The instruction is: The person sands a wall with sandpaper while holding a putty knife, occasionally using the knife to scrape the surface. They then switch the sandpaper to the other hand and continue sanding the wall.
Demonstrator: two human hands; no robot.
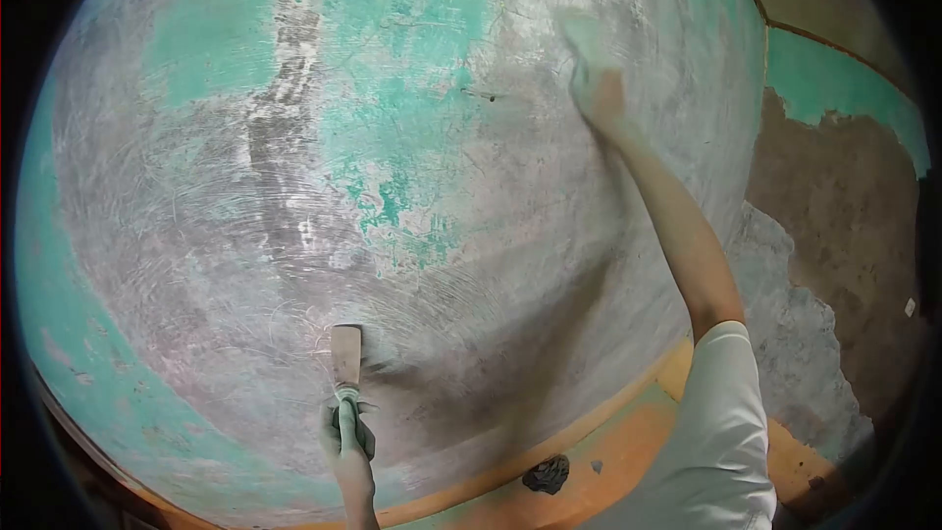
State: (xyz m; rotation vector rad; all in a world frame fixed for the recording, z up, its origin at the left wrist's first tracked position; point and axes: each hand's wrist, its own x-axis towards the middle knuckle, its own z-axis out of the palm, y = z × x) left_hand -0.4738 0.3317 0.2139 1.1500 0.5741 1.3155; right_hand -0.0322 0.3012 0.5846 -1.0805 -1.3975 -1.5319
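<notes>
My left hand [349,432] is closed around the handle of a putty knife [345,358]. The flat metal blade points up, close to the lower part of a wall [392,226] that has patchy turquoise paint and scraped grey plaster. My right arm reaches up and forward across the wall. At its end, my right hand [596,88] is smeared by motion near the upper right of the wall. A pale greenish blur lies at its fingertips, and whether it holds anything cannot be made out.
An orange floor [608,447] borders the wall's foot, with a dark crumpled lump [546,474] on it. To the right, an adjoining wall [834,177] shows bare brown patches below turquoise paint. A small white piece [910,307] is on that side.
</notes>
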